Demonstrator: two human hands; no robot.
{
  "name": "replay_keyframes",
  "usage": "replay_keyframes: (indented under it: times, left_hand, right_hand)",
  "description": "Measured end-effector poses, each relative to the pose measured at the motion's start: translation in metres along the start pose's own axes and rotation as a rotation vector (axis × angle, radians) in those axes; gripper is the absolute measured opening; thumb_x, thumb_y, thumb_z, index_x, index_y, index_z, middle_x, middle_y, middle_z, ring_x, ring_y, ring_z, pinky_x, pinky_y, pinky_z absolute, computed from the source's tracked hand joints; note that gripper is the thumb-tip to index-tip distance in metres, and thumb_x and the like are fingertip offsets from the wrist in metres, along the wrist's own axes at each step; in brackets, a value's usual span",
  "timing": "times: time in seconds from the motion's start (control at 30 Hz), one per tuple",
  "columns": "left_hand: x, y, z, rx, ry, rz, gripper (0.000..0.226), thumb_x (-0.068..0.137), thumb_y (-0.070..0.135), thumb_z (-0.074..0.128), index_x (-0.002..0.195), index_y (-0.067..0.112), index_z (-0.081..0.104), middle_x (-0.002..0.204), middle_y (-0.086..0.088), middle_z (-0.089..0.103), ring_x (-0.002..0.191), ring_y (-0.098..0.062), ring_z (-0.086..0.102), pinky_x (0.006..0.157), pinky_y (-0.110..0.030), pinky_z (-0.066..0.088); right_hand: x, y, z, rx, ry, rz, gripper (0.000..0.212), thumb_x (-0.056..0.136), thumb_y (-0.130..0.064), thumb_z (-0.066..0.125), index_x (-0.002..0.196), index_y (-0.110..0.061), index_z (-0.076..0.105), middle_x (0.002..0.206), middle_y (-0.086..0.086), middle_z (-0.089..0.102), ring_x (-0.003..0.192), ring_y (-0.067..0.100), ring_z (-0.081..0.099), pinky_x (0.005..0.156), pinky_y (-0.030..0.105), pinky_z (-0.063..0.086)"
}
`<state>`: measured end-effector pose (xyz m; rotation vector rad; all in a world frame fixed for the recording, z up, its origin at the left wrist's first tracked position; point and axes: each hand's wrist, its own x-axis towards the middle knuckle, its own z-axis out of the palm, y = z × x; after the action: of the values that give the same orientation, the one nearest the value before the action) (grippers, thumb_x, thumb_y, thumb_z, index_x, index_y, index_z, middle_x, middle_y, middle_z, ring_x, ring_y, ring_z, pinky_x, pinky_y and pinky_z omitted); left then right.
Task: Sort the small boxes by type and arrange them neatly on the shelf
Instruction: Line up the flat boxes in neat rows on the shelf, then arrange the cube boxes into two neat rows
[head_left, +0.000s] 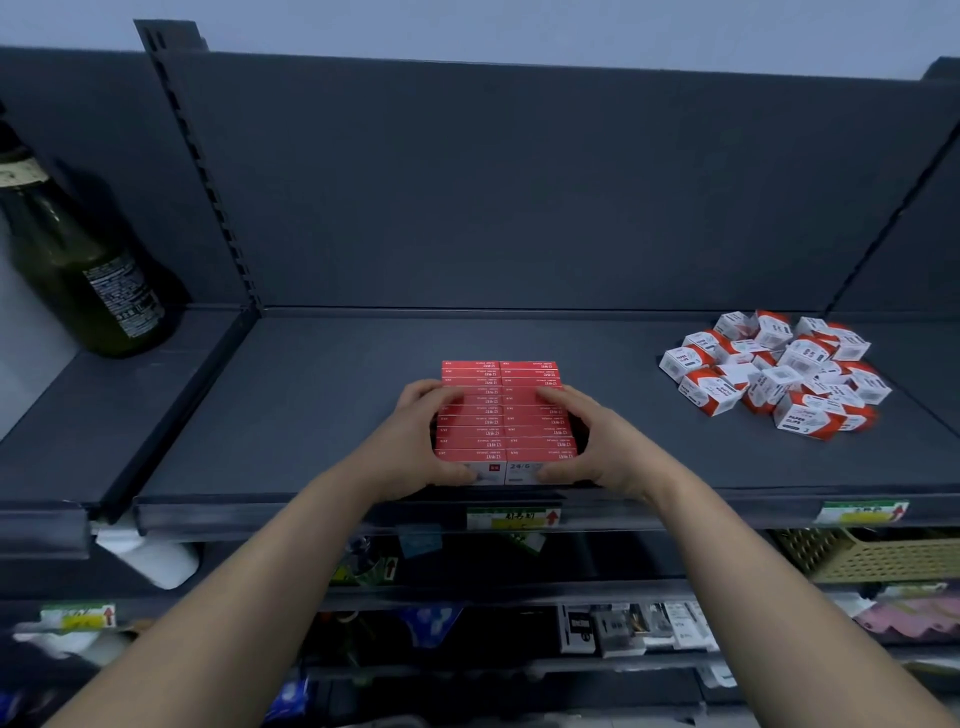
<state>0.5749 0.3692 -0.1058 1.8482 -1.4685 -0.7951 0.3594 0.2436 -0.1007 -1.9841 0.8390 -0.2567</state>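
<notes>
Facing the dark shelf (311, 415), I have a green bottle (78, 270) far off at ten o'clock, standing in the next bay. The block of red boxes (506, 410) sits dead ahead at twelve o'clock, near the front lip. It is two columns side by side, with its long axis running away from me, six to twelve. The heap of white boxes (774, 374) lies jumbled at two o'clock, well apart from the block, toward the back right.

My left hand (415, 441) clasps the block's left flank and my right hand (587, 441) its right flank, fingers curled over the top, thumbs against the front face. I judge the red ones sorted and the heap next; it lies off to the right, so my right hand is nearer.

How many layers the block has I cannot tell. Its print is too small to read, and the heap's near edge is blurred.
</notes>
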Motion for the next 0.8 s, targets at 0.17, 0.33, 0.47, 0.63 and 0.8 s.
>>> replay_keyframes:
  times: [0.17,0.33,0.47,0.63,0.8]
  left_hand:
    - [-0.002,0.002,0.0,0.013,-0.008,-0.02,0.108,0.061,0.032,0.088,0.147,0.027,0.023,0.141,0.021,0.014,0.124,-0.008,0.035,0.102,-0.025,0.04]
    - [-0.004,0.006,-0.001,-0.019,0.008,-0.034,0.112,0.059,0.037,0.088,0.148,0.026,0.021,0.144,0.018,0.016,0.125,-0.008,0.037,0.104,-0.027,0.04]
    - [-0.001,0.009,-0.003,-0.017,0.022,-0.043,0.114,0.056,0.049,0.085,0.148,0.027,0.021,0.145,0.015,0.02,0.125,-0.008,0.037,0.104,-0.029,0.039]
    - [0.009,0.021,-0.011,0.042,0.107,0.0,0.098,0.068,0.046,0.079,0.147,0.024,0.025,0.146,0.01,0.025,0.119,-0.002,0.036,0.1,-0.023,0.033]
    - [0.03,0.054,-0.005,0.189,0.198,0.086,0.078,0.081,0.04,0.071,0.146,0.023,0.03,0.148,0.004,0.031,0.127,-0.013,0.04,0.097,-0.025,0.035]
  right_hand:
    - [0.0,-0.001,-0.001,-0.027,-0.03,0.012,0.104,0.065,-0.018,0.087,0.148,-0.034,0.026,0.145,-0.021,0.025,0.122,0.006,0.043,0.101,0.024,0.04]
    - [0.0,0.001,-0.001,-0.012,-0.012,0.019,0.113,0.058,-0.029,0.09,0.148,-0.037,0.023,0.151,-0.02,0.021,0.128,0.006,0.039,0.11,0.033,0.038]
    - [0.0,0.003,-0.003,-0.015,0.005,0.022,0.114,0.054,-0.039,0.09,0.148,-0.038,0.025,0.153,-0.02,0.021,0.131,0.006,0.039,0.113,0.037,0.036]
    - [-0.002,0.001,-0.015,-0.131,0.143,-0.02,0.087,0.065,-0.047,0.083,0.141,-0.036,0.041,0.146,-0.021,0.038,0.136,0.003,0.035,0.112,0.028,0.029]
    - [-0.012,0.003,-0.046,-0.328,0.324,-0.012,0.064,0.085,-0.035,0.069,0.141,-0.019,0.044,0.146,-0.006,0.045,0.135,0.01,0.04,0.109,0.024,0.03]
